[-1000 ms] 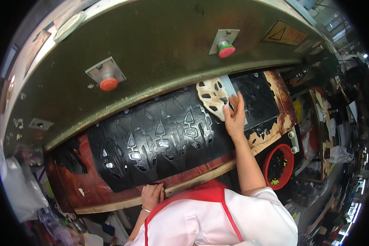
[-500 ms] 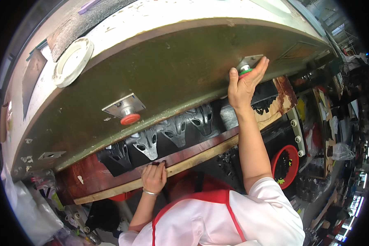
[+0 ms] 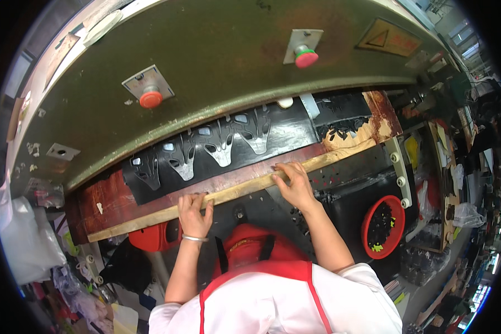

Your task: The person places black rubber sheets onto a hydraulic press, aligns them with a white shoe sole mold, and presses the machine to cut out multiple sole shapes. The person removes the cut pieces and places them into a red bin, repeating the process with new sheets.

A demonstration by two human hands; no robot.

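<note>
My left hand (image 3: 195, 215) lies on the wooden strip (image 3: 236, 192) along the front of a reddish board (image 3: 108, 203), its fingers bent over the edge and its thumb apart. Farther right, my right hand (image 3: 295, 185) rests on the same strip, fingers forward and thumb spread, holding nothing. Beyond my hands, a black sheet (image 3: 288, 125) lies on the board. Several V-shaped, shiny cut pieces (image 3: 220, 146) sit in a row on it. Above hangs a green machine beam (image 3: 217, 61) with a red push button (image 3: 150, 97) and a red button with a green collar (image 3: 306, 57).
Black scraps (image 3: 342, 129) lie at the board's right end. To my right stands a red basin (image 3: 367, 225) holding black and yellow-green bits. A red container (image 3: 149, 238) is under the board's left part. Clear plastic bags (image 3: 30, 236) hang at the far left.
My right hand has come down from the green-collared button to the wooden strip. My left hand stays at the strip. The view has shifted, showing more of the black sheet.
</note>
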